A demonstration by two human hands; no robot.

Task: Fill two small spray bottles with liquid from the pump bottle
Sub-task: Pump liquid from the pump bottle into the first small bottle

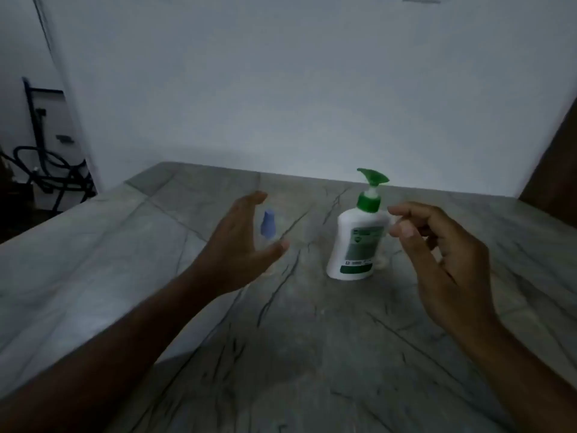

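Observation:
A white pump bottle with a green pump head and a green label stands upright on the marble counter. To its left stands a small clear spray bottle with a blue cap, blurred. My left hand is spread around it, fingers behind and thumb in front, without closing on it. My right hand hovers just right of the pump bottle, thumb and forefinger close together near its shoulder. A faint clear shape sits by the pump bottle's base; I cannot tell what it is.
The scene is dim. A white wall rises behind the counter. The counter's left edge drops off toward a dark metal stand with coiled hoses. A brown panel borders the far right.

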